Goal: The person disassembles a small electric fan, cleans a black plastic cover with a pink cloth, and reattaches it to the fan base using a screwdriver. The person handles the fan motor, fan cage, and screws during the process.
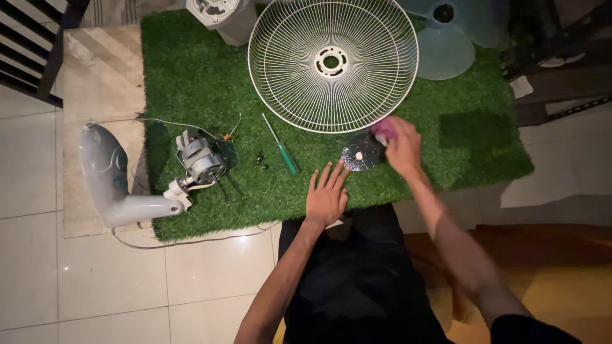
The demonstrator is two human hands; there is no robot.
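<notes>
a: two hands are out over the green mat (191,70). the right hand (401,148) is closed around a pink cloth (382,129), pressed onto a small round disc (361,155) lying just below the white wire fan guard (331,64).

b: and the left hand (326,196)?

a: flat on the mat, fingers spread, holding nothing, just beside the disc.

b: how would that disc handle?

a: it looks thin, light and stiff, likely to skid on the turf, so i'd pinch it by the rim. the cloth is soft and bunches easily.

b: anything else near?

a: a green-handled screwdriver (281,150) to the left, then the bare fan motor (201,159) on its grey neck (111,185).
</notes>
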